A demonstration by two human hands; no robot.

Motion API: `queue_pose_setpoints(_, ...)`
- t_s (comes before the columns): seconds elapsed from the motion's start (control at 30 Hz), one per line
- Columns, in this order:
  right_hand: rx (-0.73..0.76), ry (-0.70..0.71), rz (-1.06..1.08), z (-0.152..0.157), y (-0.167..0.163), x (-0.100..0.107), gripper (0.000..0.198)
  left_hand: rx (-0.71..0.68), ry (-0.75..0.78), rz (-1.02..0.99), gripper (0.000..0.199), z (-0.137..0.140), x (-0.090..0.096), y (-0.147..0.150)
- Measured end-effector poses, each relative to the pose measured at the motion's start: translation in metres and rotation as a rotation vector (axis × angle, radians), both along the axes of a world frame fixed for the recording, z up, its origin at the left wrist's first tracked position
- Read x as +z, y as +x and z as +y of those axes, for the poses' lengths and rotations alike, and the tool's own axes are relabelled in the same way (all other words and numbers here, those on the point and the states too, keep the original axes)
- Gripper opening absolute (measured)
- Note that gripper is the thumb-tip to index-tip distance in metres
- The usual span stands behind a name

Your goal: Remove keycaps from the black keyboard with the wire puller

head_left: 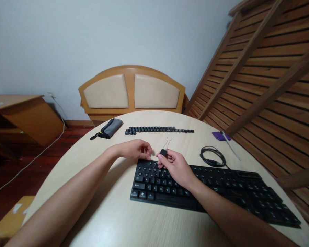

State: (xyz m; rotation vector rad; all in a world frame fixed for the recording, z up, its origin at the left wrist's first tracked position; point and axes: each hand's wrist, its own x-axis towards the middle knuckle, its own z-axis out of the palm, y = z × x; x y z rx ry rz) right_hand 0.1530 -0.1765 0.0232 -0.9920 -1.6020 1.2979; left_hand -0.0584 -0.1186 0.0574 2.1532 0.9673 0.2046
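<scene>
In my right hand (175, 167) is a keycap puller (163, 152) with a black handle and wire loops. Its lower wires reach down to the upper-left keys of a black keyboard (170, 203); whether they hook a keycap is too small to tell. The other wire ends point up and away. My left hand (137, 149), fingers curled, steadies the keyboard at its far left corner. Some positions in the upper rows have no caps. Beyond both hands, loose black keycaps (151, 129) lie in rows on the table.
The round pale table (103, 212) carries a grey zip pouch (111, 128) at far left. A coiled black cable (212, 156) lies behind the keyboard. At right are a purple cloth (220, 136) and a thin stick-like tool (231, 146). Slatted wood (262, 82) leans close on the right.
</scene>
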Motion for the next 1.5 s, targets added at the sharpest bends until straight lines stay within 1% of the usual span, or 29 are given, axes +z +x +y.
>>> queue_pose_setpoints(0.03,0.01,0.006,0.004,0.0,0.0,-0.001,0.027,-0.033,-0.036,0.038,0.026,-0.005,0.003,0.003)
queue_pose_setpoints(0.1,0.028,0.027,0.002,0.0,0.0,-0.002,0.025,-0.068,-0.045,0.094,0.027,-0.012,0.008,0.007)
queue_pose_setpoints(0.27,0.043,0.078,-0.077,0.001,0.003,-0.008,0.023,-0.072,0.051,0.182,0.033,-0.018,0.009,0.011)
queue_pose_setpoints(0.43,0.036,0.068,-0.113,0.0,0.003,-0.006,0.023,-0.066,0.089,0.246,0.034,-0.019,0.006,0.013)
queue_pose_setpoints(0.53,0.033,0.094,-0.173,-0.001,0.003,-0.002,0.024,-0.067,0.106,0.259,0.033,-0.019,0.006,0.013)
queue_pose_setpoints(0.67,0.037,0.166,-0.317,-0.004,0.004,0.004,0.026,-0.068,0.101,0.257,0.031,-0.02,0.007,0.013)
queue_pose_setpoints(0.8,0.078,0.241,-0.455,-0.006,0.006,0.016,0.028,-0.046,0.104,0.28,0.033,-0.02,0.007,0.014)
queue_pose_setpoints(0.93,0.137,0.294,-0.527,-0.009,0.009,0.028,0.026,-0.04,0.095,0.28,0.037,-0.019,0.007,0.014)
queue_pose_setpoints(1.1,0.162,0.312,-0.535,-0.01,0.011,0.033,0.026,-0.043,0.083,0.256,0.033,-0.02,0.007,0.014)
queue_pose_setpoints(1.3,0.164,0.287,-0.469,-0.005,0.013,0.027,0.025,-0.02,0.083,0.268,0.034,-0.02,0.008,0.015)
queue_pose_setpoints(1.4,0.168,0.275,-0.47,-0.002,0.014,0.023,0.026,-0.015,0.086,0.283,0.034,-0.02,0.007,0.015)
queue_pose_setpoints(1.5,0.201,0.294,-0.493,-0.002,0.014,0.022,0.026,-0.024,0.079,0.276,0.032,-0.019,0.007,0.015)
